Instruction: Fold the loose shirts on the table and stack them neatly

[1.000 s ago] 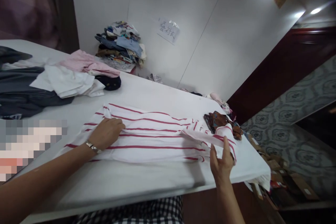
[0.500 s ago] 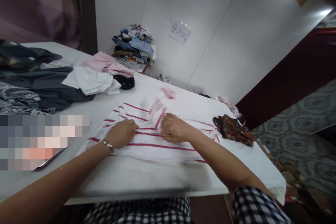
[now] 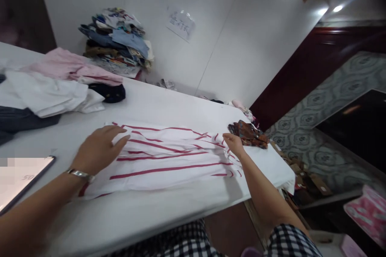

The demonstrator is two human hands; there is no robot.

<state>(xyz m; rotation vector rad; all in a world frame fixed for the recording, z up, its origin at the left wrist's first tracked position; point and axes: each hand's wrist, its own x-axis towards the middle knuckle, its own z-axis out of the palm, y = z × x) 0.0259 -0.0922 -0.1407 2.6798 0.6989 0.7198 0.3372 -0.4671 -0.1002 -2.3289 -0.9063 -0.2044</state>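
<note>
A white garment with red stripes (image 3: 169, 160) lies spread across the white table (image 3: 157, 104) in front of me. My left hand (image 3: 98, 148) rests flat on its left end, fingers stretched out, a metal bracelet on the wrist. My right hand (image 3: 234, 144) sits at the garment's right end, fingers bent down onto the bunched fabric there. Whether it pinches the cloth is unclear. Just beyond my right hand lies a small brown patterned cloth (image 3: 249, 133).
A heap of white, pink and dark clothes (image 3: 57, 88) lies at the left. A stack of folded garments (image 3: 117, 42) stands against the wall under a paper label (image 3: 181, 24). A flat tablet-like thing (image 3: 21, 178) is at the near left. Boxes (image 3: 304, 176) clutter the floor right.
My right hand folded the right part of the striped garment toward the middle, then moved back out to its right end. My left hand stayed on the left end.
</note>
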